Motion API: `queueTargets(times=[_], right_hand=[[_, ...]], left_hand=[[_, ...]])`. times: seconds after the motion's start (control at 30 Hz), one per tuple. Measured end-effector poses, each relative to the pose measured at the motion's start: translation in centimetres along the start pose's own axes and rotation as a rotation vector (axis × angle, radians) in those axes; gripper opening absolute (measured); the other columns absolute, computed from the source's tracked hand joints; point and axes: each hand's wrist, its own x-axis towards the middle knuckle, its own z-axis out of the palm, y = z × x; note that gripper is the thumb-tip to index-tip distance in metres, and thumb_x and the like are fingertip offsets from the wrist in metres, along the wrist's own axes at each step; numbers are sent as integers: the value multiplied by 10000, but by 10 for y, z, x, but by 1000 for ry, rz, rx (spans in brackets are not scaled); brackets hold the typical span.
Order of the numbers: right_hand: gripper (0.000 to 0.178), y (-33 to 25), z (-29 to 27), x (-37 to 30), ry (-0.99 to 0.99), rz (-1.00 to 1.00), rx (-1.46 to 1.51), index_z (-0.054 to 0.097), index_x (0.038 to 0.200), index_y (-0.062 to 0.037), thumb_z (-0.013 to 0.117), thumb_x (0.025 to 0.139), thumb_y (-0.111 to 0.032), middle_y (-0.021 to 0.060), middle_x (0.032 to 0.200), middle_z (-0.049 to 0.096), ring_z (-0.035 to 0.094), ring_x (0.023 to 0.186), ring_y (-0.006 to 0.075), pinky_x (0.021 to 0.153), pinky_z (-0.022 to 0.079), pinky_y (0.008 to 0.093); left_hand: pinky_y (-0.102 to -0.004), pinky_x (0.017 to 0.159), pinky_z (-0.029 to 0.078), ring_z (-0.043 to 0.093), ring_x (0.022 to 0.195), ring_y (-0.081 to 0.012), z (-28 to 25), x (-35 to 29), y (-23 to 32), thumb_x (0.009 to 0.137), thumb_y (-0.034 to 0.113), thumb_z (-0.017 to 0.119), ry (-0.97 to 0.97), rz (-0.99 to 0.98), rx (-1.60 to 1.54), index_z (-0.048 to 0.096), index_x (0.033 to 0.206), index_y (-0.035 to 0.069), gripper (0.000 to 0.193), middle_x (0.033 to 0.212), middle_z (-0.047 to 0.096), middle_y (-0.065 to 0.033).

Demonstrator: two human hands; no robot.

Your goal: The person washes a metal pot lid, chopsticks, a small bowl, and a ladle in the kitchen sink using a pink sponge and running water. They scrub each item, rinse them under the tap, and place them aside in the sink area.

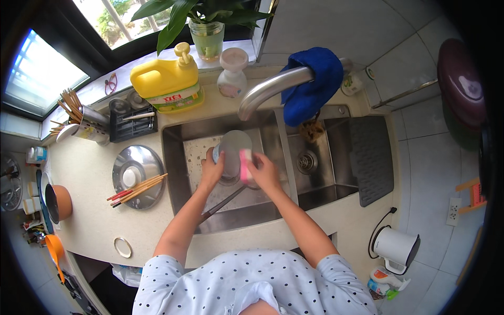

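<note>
L hand (211, 170): curled round grey bowl (236, 147), its 8 o'clock. R hand (264, 170): pinching pink-white sponge (244, 167), 4 o'clock. Prob. best: scrub gently w/ firm grip.

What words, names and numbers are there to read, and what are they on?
Yellow jug: big red characters on its label, which I won't copy; its smaller print is too small to read.
Spray bottle, lower right: label too blurred to read.
Bowl and pink-and-white sponge: no writing I can make out.
</note>
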Motion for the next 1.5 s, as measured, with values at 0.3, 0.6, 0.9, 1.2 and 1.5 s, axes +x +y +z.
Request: queueTargets(times=[0.3,0.6,0.9,1.2,1.5], right_hand=[[341,4,101,25,-134,446,305,472,1075,-1,591,812,-183,110,952,601,585,883,172,679,477,268],[242,-7,33,30,-822,-411,-690,620,985,-69,587,756,-139,107,930,586,596,833,246,741,465,343],[220,9,53,-13,-605,-84,-329,616,974,-107,575,766,-168,138,868,593,601,762,274,676,475,370],[338,-12,0,-42,-146,-151,148,551,1104,-1,581,767,-7,129,1152,509,543,986,175,802,455,272],[296,-43,16,33,-598,363,665,562,1110,-49,465,875,-201,54,978,619,595,831,160,743,475,281]], left_hand=[[-394,833,431,511,1025,-232,5,-15,-17,860,578,361,-190,-270,-638,386,1275,86,644,1173,496,-118],[-412,742,490,489,1074,-239,-25,-19,-3,848,568,398,-400,-305,-585,381,1282,87,648,1207,465,-119],[-503,734,445,475,1083,-311,-7,-11,-36,887,440,425,-95,104,-162,325,1312,80,566,1240,429,-147],[-497,867,489,460,1067,-409,-37,-32,-31,756,-147,356,-352,-757,-1474,251,1230,-97,488,1196,370,-259],[-416,817,526,523,1013,-316,-44,-81,1,819,-24,468,-684,-741,-1293,321,1226,-62,435,1142,451,-197]])
